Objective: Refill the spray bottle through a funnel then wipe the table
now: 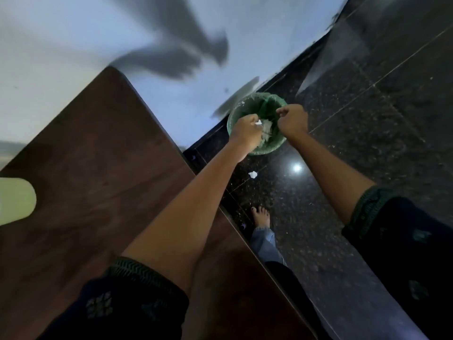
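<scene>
over the far bin (277,147), left hand (245,130) pinches tissue (332,122); right hand (293,119) curled, apparently empty; wiping likely done.

A pale green object (14,201) on the worktop (85,168) is cut off by the left edge and too blurred to identify. The hands hide part of the green bin (257,123), and what the left hand (245,132) pinches shows only as a white scrap. The wall shadows are smeared.
</scene>
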{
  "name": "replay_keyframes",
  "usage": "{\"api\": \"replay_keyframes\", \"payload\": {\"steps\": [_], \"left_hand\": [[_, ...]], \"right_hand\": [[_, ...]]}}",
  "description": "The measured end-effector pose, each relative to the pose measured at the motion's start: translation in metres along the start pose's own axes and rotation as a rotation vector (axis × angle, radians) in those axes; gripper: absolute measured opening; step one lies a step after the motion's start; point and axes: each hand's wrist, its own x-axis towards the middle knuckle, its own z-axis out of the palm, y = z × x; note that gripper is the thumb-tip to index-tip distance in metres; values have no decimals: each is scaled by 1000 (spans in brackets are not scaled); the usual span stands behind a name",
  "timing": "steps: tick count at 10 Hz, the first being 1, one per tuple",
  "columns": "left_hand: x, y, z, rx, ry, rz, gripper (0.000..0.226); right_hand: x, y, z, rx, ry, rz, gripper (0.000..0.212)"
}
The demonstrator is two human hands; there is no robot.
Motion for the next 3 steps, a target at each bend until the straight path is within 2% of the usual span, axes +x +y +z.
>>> {"api": "replay_keyframes", "payload": {"steps": [2,3], "left_hand": [[-5,-7,0,-77,23,-46,42],[-18,-9,2,-135,48,-34,36]], "right_hand": [[-18,14,-4,56,38,55,26],[-34,9,-5,101,62,8,23]]}}
